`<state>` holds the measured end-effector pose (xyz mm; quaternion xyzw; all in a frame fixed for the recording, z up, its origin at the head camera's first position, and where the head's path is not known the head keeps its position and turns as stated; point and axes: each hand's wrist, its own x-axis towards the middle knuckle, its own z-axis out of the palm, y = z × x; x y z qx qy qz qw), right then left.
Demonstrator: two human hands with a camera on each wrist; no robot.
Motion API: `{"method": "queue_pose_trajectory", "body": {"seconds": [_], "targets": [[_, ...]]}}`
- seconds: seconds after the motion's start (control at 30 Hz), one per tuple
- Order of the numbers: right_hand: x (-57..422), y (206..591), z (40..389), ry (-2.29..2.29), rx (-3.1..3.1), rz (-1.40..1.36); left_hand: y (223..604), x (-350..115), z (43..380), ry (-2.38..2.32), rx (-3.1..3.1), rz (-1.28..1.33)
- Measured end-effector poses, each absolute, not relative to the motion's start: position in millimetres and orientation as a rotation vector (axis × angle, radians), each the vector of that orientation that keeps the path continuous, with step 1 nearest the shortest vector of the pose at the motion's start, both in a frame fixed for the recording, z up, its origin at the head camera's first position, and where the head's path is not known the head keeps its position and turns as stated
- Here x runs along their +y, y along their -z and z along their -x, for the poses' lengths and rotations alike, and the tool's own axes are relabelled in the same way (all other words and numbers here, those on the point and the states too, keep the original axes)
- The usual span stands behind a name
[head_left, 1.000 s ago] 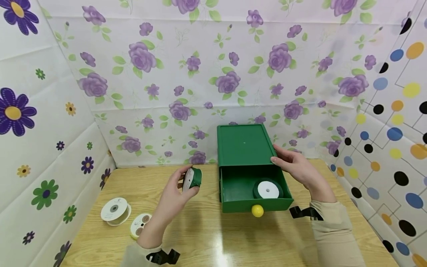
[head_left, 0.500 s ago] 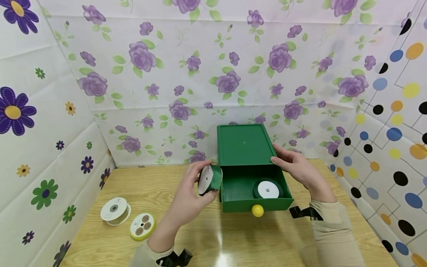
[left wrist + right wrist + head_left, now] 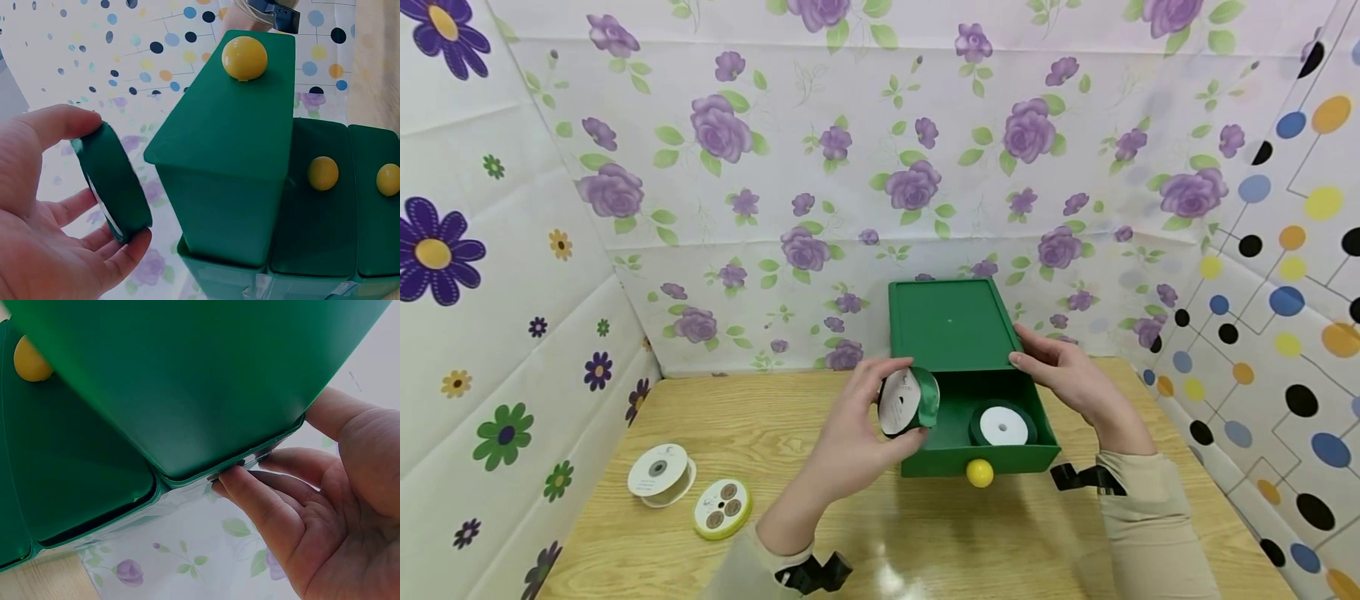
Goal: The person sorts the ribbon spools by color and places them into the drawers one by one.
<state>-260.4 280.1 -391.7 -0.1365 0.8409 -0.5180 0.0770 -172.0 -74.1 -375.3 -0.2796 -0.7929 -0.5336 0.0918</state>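
Observation:
My left hand [image 3: 850,437] holds a spool of dark green ribbon [image 3: 901,402] between thumb and fingers. The spool is tilted, one white printed face showing, and overlaps the left side of the pulled-out top drawer [image 3: 940,464] in the head view. Inside that drawer, at its right, lies another dark spool with a white face [image 3: 1003,426]. My right hand [image 3: 1071,382] rests against the right side of the green drawer cabinet [image 3: 951,325], thumb at the top front corner. In the right wrist view its fingertips [image 3: 234,478] touch the cabinet's side wall.
On the table's left [image 3: 700,408] stand a white spool [image 3: 657,472] and a yellow-edged spool [image 3: 721,508]. The open drawer juts forward with a yellow knob [image 3: 979,472]. Below it are two closed drawers with yellow knobs [image 3: 323,173]. Patterned cloth [image 3: 805,167] encloses the table.
My left hand has moved right with the green ribbon spool, from beside the cabinet to the left part of the open drawer. The right hand has stayed in place.

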Motion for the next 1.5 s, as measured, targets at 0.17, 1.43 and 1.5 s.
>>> {"method": "queue_pose_trajectory", "body": {"seconds": [0.17, 1.43, 1.5], "targets": [[280.6, 391.3, 259.8, 1.547, 2.522, 0.413, 374.6, -66.0, 179.3, 1.528, -2.401, 0.842], [281.6, 390.7, 259.0, 1.567, 2.492, 0.411, 346.1, -41.8, 227.0, 0.387, -2.841, 1.64], [281.5, 390.4, 258.8, 1.561, 2.497, 0.416, 347.1, -41.1, 227.2, 0.345, -2.848, 1.638]]}}
